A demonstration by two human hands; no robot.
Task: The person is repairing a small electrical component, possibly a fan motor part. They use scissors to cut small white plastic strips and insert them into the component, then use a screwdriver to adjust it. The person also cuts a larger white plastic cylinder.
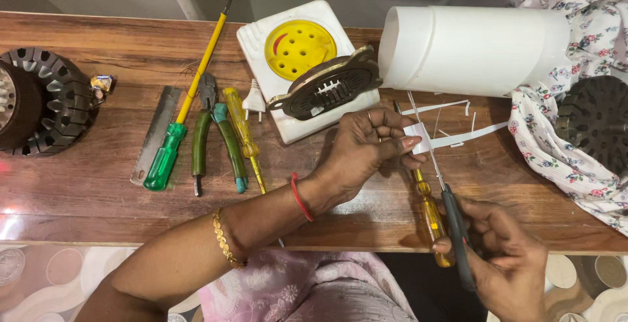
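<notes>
Nearest to us, our right hand (507, 266) is closed around the dark handles of a pair of scissors (450, 207). Their long axis runs from the handles at the bench's near edge up and slightly left, with the thin blades pointing away from us toward the white paper strip (418, 135). Just left of the scissors, an amber-handled screwdriver (432, 220) lies on the bench (98, 191) almost parallel to them, its handle toward us.

A little farther out, our left hand (366, 148) reaches across from the left and pinches the small white strip between thumb and fingertips, holding it just above the bench where the blades meet it. A longer white strip (471, 135) trails off to the right, and thinner paper slivers lie just beyond it.

To the left, well apart from our hands, tools lie side by side with their long axes running near to far: a flat metal file (154, 135), a green-handled screwdriver with a yellow shaft (173, 142), green-handled pliers (212, 132) and a yellow tester screwdriver (243, 132).

Farther back sits a white square base with a yellow disc (297, 47), a dark slotted metal plate (327, 86) leaning on it. Right of that, a white plastic cylinder (471, 50) lies on its side, its axis running left to right. A floral cloth (575, 158) lies at the far right, and a dark motor stator (42, 99) at the far left.
</notes>
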